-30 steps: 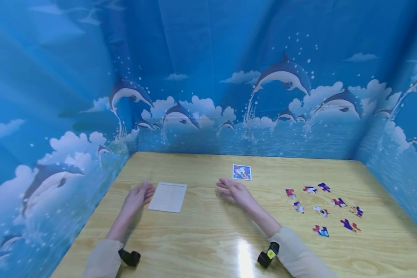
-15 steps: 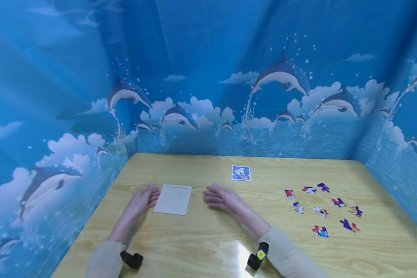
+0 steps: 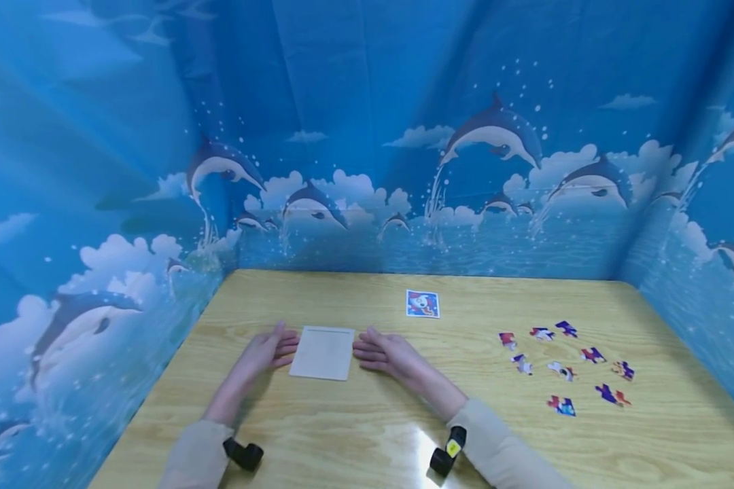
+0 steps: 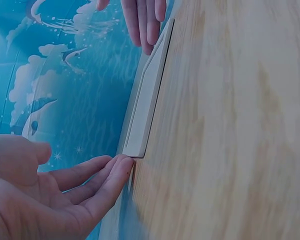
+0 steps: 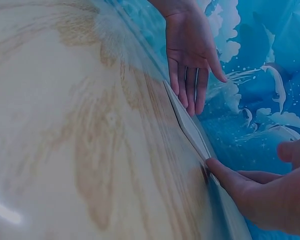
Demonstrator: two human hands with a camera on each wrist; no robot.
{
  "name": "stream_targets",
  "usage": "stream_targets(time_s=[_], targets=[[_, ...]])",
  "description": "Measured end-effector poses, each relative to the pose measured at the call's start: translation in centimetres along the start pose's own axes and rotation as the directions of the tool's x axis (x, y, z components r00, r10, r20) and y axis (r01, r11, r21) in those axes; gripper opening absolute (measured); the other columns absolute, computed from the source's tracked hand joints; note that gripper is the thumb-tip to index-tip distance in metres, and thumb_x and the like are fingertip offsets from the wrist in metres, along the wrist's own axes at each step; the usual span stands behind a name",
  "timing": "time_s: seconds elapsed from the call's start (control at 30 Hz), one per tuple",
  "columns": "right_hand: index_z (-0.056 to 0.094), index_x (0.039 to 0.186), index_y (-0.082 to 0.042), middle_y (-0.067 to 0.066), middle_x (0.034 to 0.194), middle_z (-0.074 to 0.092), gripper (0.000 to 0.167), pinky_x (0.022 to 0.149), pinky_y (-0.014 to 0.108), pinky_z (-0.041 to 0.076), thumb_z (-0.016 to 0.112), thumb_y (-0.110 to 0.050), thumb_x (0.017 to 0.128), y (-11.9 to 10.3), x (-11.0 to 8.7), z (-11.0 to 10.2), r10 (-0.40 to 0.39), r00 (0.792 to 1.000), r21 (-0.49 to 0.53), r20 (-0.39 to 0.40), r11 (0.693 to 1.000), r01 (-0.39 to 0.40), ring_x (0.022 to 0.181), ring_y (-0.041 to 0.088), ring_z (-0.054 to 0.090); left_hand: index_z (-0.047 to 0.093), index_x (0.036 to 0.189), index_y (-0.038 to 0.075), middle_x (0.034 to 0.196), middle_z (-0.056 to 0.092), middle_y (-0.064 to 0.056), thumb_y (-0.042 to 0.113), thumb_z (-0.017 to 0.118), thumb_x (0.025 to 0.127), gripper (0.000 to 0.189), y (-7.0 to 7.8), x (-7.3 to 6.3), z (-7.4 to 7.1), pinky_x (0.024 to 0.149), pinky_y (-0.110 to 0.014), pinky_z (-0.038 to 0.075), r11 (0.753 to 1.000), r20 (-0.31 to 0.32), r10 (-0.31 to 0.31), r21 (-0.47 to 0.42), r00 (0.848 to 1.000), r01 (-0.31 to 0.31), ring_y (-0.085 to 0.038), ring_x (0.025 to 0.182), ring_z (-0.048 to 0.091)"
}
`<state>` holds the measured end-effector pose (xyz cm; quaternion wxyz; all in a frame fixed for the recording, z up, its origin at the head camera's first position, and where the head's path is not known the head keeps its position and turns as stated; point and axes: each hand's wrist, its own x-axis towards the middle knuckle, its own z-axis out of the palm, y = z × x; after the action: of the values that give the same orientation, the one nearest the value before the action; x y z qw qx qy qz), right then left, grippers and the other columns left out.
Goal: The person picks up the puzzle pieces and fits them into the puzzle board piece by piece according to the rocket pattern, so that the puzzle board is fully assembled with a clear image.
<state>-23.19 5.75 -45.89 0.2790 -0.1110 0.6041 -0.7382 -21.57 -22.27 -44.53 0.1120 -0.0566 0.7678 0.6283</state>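
Observation:
A flat, pale square board (image 3: 322, 353) with a thin line near its far edge lies on the wooden table between both hands. My left hand (image 3: 268, 353) is at its left side, palm facing inward, fingers extended with the tips right at the edge. My right hand (image 3: 393, 354) mirrors it at the right side, fingers straight and fingertips at the edge. In the left wrist view the board's edge (image 4: 145, 110) meets the left fingertips. The right wrist view shows the board (image 5: 190, 127) with right fingertips at its near corner.
A small picture card (image 3: 423, 304) with a white cartoon figure lies farther back, right of the board. Several loose jigsaw pieces (image 3: 563, 371) are scattered over the right part of the table (image 3: 465, 380). A blue dolphin-print curtain (image 3: 355, 136) encloses the back and sides.
Left hand and board have slid to the right. The right hand has moved left to the board's right edge. Card and jigsaw pieces stay where they lay.

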Motion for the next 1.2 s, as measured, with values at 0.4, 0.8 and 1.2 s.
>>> stream_targets(time_s=[0.4,0.8,1.2], targets=[[0.030,0.149,0.016,0.037,0.147,0.042,0.054,0.113,0.045,0.043,0.038,-0.022,0.111,-0.5,-0.5,-1.3,0.018,0.998,0.011,-0.065,1.000,-0.017,0.140,0.044,0.043,0.046,0.140,-0.018,0.139,0.053,-0.035,0.033,0.025,0.114,0.061,0.1,0.5,1.5,0.102,-0.042,0.054,1.000,-0.016,-0.007,0.010,1.000,0.007,-0.043,0.129,0.056],[0.021,0.152,0.016,0.036,0.151,0.036,0.060,0.116,0.046,0.039,0.034,-0.026,0.112,-1.0,-2.2,-3.6,0.023,0.998,-0.005,-0.054,1.000,-0.023,0.143,0.044,0.038,0.049,0.136,-0.020,0.132,0.058,-0.035,0.029,0.026,0.114,0.058,0.1,1.3,3.9,0.097,-0.039,0.057,0.999,-0.002,0.033,-0.006,0.999,-0.033,-0.043,0.122,0.061],[0.020,0.153,0.015,0.035,0.153,0.034,0.060,0.114,0.042,0.041,0.034,-0.028,0.112,-1.2,-4.4,-6.2,0.023,0.997,-0.006,-0.077,1.000,-0.024,0.144,0.044,0.036,0.054,0.132,-0.019,0.126,0.063,-0.034,0.027,0.031,0.113,0.055,0.2,1.7,6.7,0.096,-0.036,0.057,0.996,0.034,0.078,-0.053,0.996,-0.076,-0.040,0.119,0.064]])
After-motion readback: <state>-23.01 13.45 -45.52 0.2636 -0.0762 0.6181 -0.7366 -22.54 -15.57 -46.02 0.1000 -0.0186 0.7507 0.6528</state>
